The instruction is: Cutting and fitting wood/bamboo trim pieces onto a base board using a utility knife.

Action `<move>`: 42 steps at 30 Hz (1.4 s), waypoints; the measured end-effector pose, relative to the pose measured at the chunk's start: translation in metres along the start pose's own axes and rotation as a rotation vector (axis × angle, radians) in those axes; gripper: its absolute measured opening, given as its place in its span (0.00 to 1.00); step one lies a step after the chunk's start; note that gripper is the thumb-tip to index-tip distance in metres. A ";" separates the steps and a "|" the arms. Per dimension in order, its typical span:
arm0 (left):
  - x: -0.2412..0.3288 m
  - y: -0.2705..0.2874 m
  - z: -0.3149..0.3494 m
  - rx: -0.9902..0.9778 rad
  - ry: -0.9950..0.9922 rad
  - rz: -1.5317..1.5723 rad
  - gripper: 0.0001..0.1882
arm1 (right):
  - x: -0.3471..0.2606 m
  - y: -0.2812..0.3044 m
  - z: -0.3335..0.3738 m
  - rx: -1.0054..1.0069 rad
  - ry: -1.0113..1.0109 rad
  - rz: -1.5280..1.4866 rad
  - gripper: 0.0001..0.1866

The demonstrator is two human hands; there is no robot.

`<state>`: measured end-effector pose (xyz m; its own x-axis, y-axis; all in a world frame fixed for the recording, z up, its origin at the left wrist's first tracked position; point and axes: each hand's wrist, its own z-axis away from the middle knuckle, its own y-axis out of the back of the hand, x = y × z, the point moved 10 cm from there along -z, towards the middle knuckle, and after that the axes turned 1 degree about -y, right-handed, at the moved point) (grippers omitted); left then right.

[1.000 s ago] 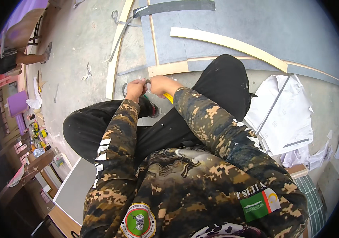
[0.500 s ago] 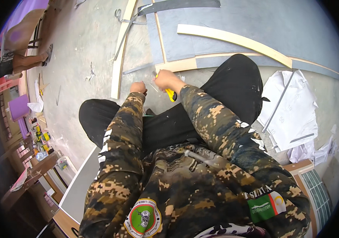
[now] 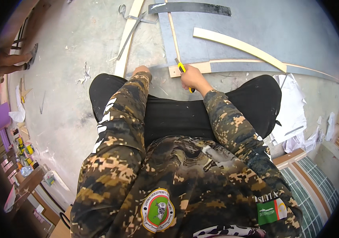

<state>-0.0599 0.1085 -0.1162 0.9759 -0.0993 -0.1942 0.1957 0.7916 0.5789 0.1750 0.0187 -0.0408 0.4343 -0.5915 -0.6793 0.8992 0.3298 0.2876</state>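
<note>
My right hand (image 3: 193,77) is closed around a yellow and black utility knife (image 3: 181,67), whose blade points up and away from me. It is beside the near left corner of a light wood frame (image 3: 189,69) fixed on a large grey sheet (image 3: 233,23). My left hand (image 3: 141,70) is closed, its fingers mostly hidden by the hand and sleeve. Below it a thin grey strip (image 3: 159,66) runs along the floor toward the frame corner. Whether the fingers grip this strip I cannot tell.
A pale wooden plank (image 3: 129,29) lies left of the sheet, with curled grey strips (image 3: 131,33) across it. A curved wood strip (image 3: 239,47) and a black strip (image 3: 191,7) rest on the sheet. White paper (image 3: 290,107) lies at right. A person's legs (image 3: 14,63) show at far left.
My right hand has moved right with the knife, now upright with its blade showing near the frame corner. My left hand has shifted slightly away from me. The view has shifted too.
</note>
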 end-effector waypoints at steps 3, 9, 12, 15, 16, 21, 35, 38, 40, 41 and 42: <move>0.024 0.020 0.005 0.197 0.015 0.322 0.13 | 0.015 0.000 0.007 0.034 -0.058 0.071 0.16; 0.076 0.030 0.012 0.204 -0.283 0.430 0.13 | -0.021 -0.006 0.018 0.164 -0.051 0.375 0.15; 0.095 0.028 0.008 0.118 -0.373 0.433 0.14 | -0.030 -0.006 0.020 0.175 -0.088 0.411 0.17; 0.113 0.017 0.005 0.069 -0.481 0.430 0.14 | -0.031 -0.012 0.027 0.139 -0.158 0.372 0.18; 0.117 0.014 0.002 0.054 -0.494 0.430 0.14 | -0.036 -0.012 0.030 0.146 -0.162 0.372 0.18; 0.132 0.004 -0.021 -0.011 -0.519 0.571 0.16 | -0.042 -0.009 0.037 0.211 -0.138 0.475 0.17; 0.124 0.000 -0.026 -0.120 -0.532 0.895 0.03 | -0.042 -0.017 0.013 0.242 -0.082 0.443 0.17; 0.121 0.007 -0.023 -0.088 -0.594 0.831 0.11 | -0.048 -0.017 0.013 0.201 -0.086 0.454 0.17; 0.122 0.009 -0.021 -0.069 -0.623 0.746 0.11 | -0.048 -0.018 0.014 0.185 -0.102 0.442 0.17; 0.128 0.010 -0.018 -0.053 -0.662 0.654 0.12 | -0.043 -0.018 0.014 0.177 -0.131 0.438 0.17; 0.129 0.010 -0.016 -0.054 -0.661 0.656 0.12 | -0.038 -0.019 0.014 0.169 -0.160 0.433 0.17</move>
<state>0.0668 0.1130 -0.1479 0.7497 0.0682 0.6583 -0.4027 0.8363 0.3720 0.1426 0.0244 -0.0108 0.7613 -0.5361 -0.3648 0.6243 0.4540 0.6357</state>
